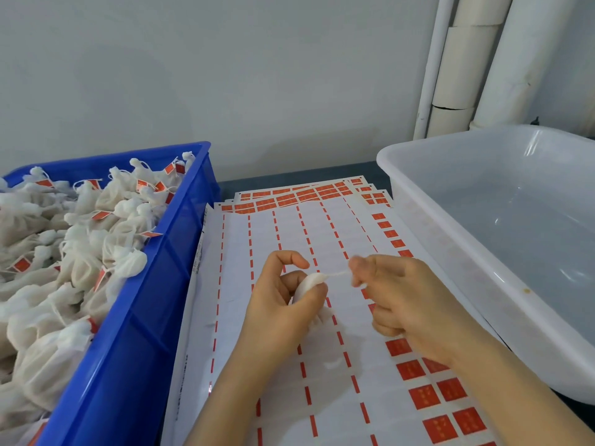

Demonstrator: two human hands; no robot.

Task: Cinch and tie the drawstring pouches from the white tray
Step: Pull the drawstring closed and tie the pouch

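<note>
A small white drawstring pouch (308,286) is held above the sticker sheets, gripped by my left hand (283,300) between thumb and fingers. Its white drawstring (338,274) runs taut to the right, where my right hand (396,294) pinches its end between thumb and fingertips. The white tray (418,201) stands at the right; no pouch shows inside it. A blue crate (167,284) at the left is piled with tied white pouches (80,246) carrying red tags.
Sheets of red stickers (289,226) cover the table between the crate and the tray, partly peeled, with red labels left along the right and far edges. A grey wall is behind, with white pipes (467,66) in the right corner.
</note>
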